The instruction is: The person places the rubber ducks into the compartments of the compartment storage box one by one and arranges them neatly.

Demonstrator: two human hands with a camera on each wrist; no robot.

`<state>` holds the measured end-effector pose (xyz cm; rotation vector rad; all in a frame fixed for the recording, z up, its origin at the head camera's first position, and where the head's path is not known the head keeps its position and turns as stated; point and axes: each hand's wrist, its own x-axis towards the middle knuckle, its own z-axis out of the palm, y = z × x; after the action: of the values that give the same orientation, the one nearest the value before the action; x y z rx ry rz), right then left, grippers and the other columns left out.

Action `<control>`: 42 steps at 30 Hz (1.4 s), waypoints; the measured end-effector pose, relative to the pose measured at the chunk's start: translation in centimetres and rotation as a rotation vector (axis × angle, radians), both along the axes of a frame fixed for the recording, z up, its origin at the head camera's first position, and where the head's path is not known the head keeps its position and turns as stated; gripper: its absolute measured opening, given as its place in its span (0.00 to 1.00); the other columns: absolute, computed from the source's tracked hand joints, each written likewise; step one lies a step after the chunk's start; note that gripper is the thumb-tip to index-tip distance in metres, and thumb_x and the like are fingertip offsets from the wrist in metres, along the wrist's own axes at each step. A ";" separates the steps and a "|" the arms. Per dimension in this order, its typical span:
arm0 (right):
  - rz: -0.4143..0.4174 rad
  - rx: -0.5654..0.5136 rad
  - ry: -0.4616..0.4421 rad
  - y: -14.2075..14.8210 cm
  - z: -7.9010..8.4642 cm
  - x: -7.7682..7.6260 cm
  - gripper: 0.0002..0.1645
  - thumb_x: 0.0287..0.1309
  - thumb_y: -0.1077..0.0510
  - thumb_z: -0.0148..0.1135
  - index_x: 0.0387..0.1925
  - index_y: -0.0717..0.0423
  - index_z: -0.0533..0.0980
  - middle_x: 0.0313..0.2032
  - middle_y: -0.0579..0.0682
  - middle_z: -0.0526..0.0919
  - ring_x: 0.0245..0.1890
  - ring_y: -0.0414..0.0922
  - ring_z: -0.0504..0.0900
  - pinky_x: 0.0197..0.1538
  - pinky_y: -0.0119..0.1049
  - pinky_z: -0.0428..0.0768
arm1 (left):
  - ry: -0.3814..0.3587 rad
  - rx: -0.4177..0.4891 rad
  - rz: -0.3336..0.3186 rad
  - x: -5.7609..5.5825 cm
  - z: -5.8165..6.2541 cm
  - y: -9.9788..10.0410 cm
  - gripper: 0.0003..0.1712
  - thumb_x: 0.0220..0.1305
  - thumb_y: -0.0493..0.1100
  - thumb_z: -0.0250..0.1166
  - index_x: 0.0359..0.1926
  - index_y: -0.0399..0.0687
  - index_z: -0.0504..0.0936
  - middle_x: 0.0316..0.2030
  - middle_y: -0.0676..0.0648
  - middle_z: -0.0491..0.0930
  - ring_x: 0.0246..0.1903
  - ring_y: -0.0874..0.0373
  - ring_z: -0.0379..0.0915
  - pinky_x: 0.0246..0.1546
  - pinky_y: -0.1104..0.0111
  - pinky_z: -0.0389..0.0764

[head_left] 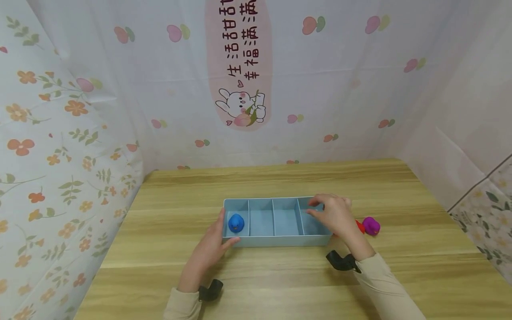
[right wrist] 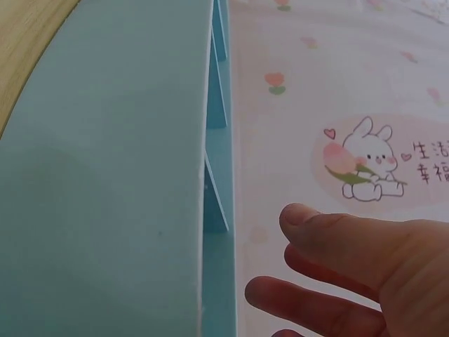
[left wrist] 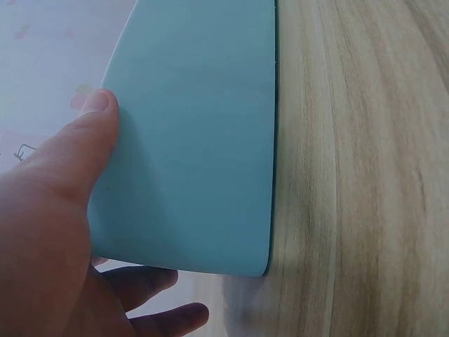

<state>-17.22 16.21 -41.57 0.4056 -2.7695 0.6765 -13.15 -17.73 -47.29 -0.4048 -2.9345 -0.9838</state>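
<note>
A light blue box (head_left: 276, 241) with several compartments lies lengthwise on the table. In its leftmost compartment sits a blue rubber duck (head_left: 236, 223). My left hand (head_left: 212, 242) rests on the box's left end, the thumb against the front wall and the fingers along the end wall. The left wrist view shows that thumb (left wrist: 98, 130) at the wall's rim, with the other fingers loosely spread. Over the rightmost compartment is my right hand (head_left: 334, 215), thumb and index finger apart, holding nothing. Just right of it lie a purple rubber duck (head_left: 371, 226) and a partly hidden red object (head_left: 360, 226).
The wood-grain table (head_left: 180, 186) extends around the box on all sides. A printed white curtain (head_left: 160, 89) hangs behind the table, with more cloth at both sides. Each wrist carries a black mount (head_left: 342, 261).
</note>
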 end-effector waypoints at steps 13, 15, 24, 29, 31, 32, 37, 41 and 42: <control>-0.039 -0.007 -0.036 1.4 0.0 0.1 0.10 0.48 0.54 0.73 0.33 0.52 0.84 0.33 0.48 0.87 0.26 0.42 0.72 0.35 0.43 0.51 | -0.034 0.013 0.007 0.1 0.2 0.0 0.54 0.62 0.54 0.64 0.74 0.36 0.41 0.68 0.29 0.58 0.66 0.35 0.58 0.66 0.46 0.61; -0.043 -0.012 -0.040 1.5 0.1 0.0 0.10 0.49 0.54 0.73 0.34 0.52 0.84 0.33 0.47 0.87 0.26 0.42 0.72 0.35 0.43 0.51 | -0.028 0.009 0.008 0.1 0.2 0.0 0.54 0.62 0.55 0.64 0.74 0.36 0.41 0.68 0.29 0.58 0.66 0.35 0.58 0.66 0.46 0.61; -0.055 -0.024 -0.041 2.7 0.0 0.3 0.11 0.49 0.53 0.73 0.34 0.53 0.84 0.33 0.48 0.87 0.27 0.44 0.74 0.35 0.42 0.52 | -0.022 0.028 -0.004 0.3 0.5 0.1 0.53 0.63 0.55 0.63 0.73 0.34 0.43 0.68 0.28 0.58 0.66 0.34 0.58 0.66 0.46 0.61; -0.083 -0.041 -0.043 4.0 -0.2 0.6 0.09 0.50 0.54 0.72 0.32 0.52 0.83 0.32 0.48 0.86 0.28 0.44 0.73 0.36 0.44 0.52 | -0.023 0.017 -0.001 0.2 0.5 0.2 0.52 0.63 0.55 0.62 0.74 0.34 0.43 0.68 0.28 0.58 0.66 0.34 0.58 0.66 0.46 0.62; -0.097 -0.043 -0.038 4.6 -0.2 0.8 0.08 0.50 0.54 0.71 0.32 0.53 0.83 0.32 0.49 0.86 0.28 0.45 0.74 0.36 0.44 0.53 | -0.020 0.008 0.001 0.2 0.5 0.2 0.52 0.63 0.55 0.62 0.74 0.34 0.43 0.67 0.28 0.58 0.66 0.34 0.59 0.66 0.46 0.62; -0.103 -0.041 -0.037 4.9 -0.2 0.9 0.08 0.51 0.54 0.71 0.32 0.53 0.83 0.33 0.49 0.86 0.28 0.45 0.74 0.36 0.45 0.53 | -0.020 0.007 0.002 0.2 0.4 0.2 0.52 0.63 0.55 0.62 0.74 0.34 0.43 0.67 0.28 0.59 0.66 0.34 0.59 0.66 0.46 0.62; -0.126 -0.030 -0.040 6.1 -0.3 1.3 0.10 0.51 0.55 0.71 0.34 0.55 0.82 0.33 0.51 0.86 0.28 0.46 0.74 0.36 0.44 0.53 | -0.015 0.009 -0.001 0.2 0.4 0.1 0.53 0.63 0.55 0.63 0.73 0.34 0.43 0.67 0.27 0.59 0.65 0.34 0.59 0.65 0.46 0.63; -0.140 -0.030 -0.044 6.9 -0.2 1.5 0.11 0.50 0.55 0.71 0.34 0.56 0.82 0.33 0.52 0.86 0.29 0.46 0.73 0.35 0.43 0.51 | -0.033 0.021 -0.003 0.2 0.4 0.0 0.54 0.63 0.56 0.63 0.74 0.35 0.42 0.68 0.28 0.58 0.66 0.34 0.58 0.65 0.46 0.62; -0.139 -0.031 -0.039 7.1 -0.2 1.5 0.11 0.50 0.55 0.71 0.34 0.56 0.82 0.32 0.52 0.86 0.29 0.46 0.73 0.35 0.43 0.50 | -0.042 0.021 -0.002 0.2 0.5 0.0 0.54 0.63 0.56 0.63 0.74 0.36 0.41 0.68 0.28 0.57 0.66 0.34 0.58 0.65 0.46 0.62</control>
<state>-15.71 23.32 -41.79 0.1930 -2.7883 0.6991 -12.91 -17.68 -46.83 -0.3914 -2.9582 -1.0351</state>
